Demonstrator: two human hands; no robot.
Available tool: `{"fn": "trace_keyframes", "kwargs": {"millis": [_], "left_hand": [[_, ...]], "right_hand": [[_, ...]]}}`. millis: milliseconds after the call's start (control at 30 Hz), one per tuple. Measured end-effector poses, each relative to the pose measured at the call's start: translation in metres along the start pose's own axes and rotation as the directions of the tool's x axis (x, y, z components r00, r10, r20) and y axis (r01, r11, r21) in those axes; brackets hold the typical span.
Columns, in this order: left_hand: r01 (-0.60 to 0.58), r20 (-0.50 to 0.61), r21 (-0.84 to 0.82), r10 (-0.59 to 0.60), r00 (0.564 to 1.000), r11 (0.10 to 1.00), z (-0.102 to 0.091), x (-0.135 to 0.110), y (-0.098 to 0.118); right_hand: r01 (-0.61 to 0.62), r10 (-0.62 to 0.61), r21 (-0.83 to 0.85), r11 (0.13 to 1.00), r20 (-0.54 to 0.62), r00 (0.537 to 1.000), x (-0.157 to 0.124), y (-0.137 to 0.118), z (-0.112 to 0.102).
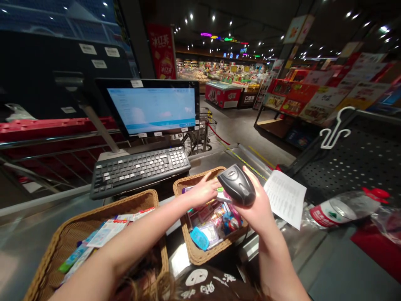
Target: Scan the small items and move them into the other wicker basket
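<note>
My right hand [255, 205] grips a dark grey handheld barcode scanner [237, 184], held above the right wicker basket [206, 256]. My left hand [202, 193] reaches over the same basket, its fingertips close to the scanner's front end. A small white and green packet [223, 195] shows at those fingertips, partly hidden by the scanner; what the fingers grip is unclear. Small packaged goods lie in this basket, among them a bright blue item [199, 238]. Beneath my left forearm, the left wicker basket [62, 228] contains several flat colourful packets [108, 233].
Behind the baskets stand a black keyboard [140, 169] and a lit monitor [152, 108]. To the right are a printed paper sheet [285, 198], a large clear bottle with a red cap [341, 209] and a white hanger-like hook [336, 131]. Shop displays fill the background.
</note>
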State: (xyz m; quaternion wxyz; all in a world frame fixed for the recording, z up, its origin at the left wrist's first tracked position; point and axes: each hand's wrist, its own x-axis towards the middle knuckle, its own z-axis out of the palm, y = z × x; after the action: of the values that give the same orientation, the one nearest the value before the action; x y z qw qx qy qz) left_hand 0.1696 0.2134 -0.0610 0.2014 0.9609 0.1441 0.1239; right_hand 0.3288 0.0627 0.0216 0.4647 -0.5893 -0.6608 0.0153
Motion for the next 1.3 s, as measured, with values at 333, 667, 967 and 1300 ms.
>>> {"fn": "trace_keyframes", "kwargs": {"millis": [333,667,967,1300], "left_hand": [[0.465,-0.583,0.105,-0.325,0.745,0.879,-0.114,-0.111,0.019],[0.638,-0.681,0.094,-0.418,0.601,0.764,-0.145,-0.186,0.050],[0.698,-0.662,0.064,-0.493,0.565,0.714,-0.156,-0.231,0.058],[0.791,-0.657,-0.001,-0.597,0.460,0.611,-0.158,-0.275,0.049]], "right_hand": [[0.244,-0.245,-0.013,0.970,-0.053,0.968,0.029,-0.031,0.023],[0.455,-0.455,0.010,0.890,0.029,0.890,0.054,-0.092,0.060],[0.537,-0.546,0.103,0.837,0.205,0.812,0.039,-0.125,0.102],[0.569,-0.584,0.135,0.811,0.245,0.774,0.032,-0.144,0.110]]}}
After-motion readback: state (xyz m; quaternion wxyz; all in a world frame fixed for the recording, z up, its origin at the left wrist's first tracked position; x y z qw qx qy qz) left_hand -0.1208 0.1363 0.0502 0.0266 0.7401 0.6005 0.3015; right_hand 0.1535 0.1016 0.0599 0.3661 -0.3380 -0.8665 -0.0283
